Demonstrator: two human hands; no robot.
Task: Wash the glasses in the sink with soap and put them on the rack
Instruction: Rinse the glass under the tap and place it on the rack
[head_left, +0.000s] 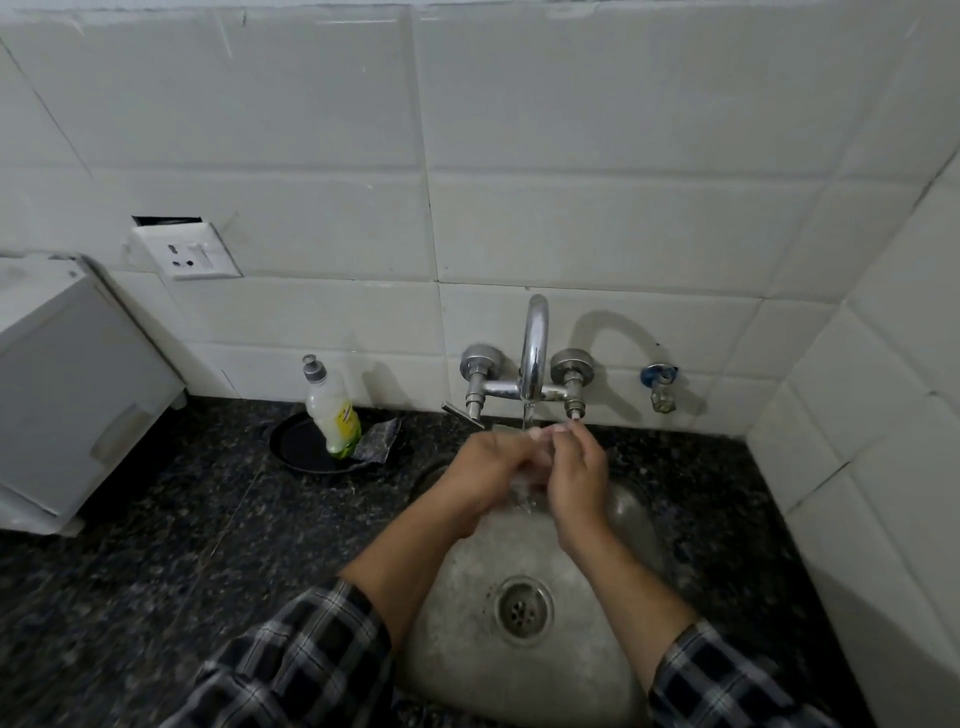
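Note:
My left hand (491, 462) and my right hand (576, 467) meet under the running tap (535, 348) above the back of the steel sink (467, 623). Their fingers overlap in the water stream, and water splashes between them. The fingers look relaxed, and I see nothing held in either hand. No glass and no rack show in the head view. A soap bottle (332, 410) with yellow-green liquid stands on a black plate (296, 441) left of the sink.
A crumpled silvery scrub pad (379, 441) lies on the black plate. A white appliance (67, 395) stands at the far left on the dark granite counter (156, 545). A small blue-handled valve (660, 384) sits on the tiled wall to the right.

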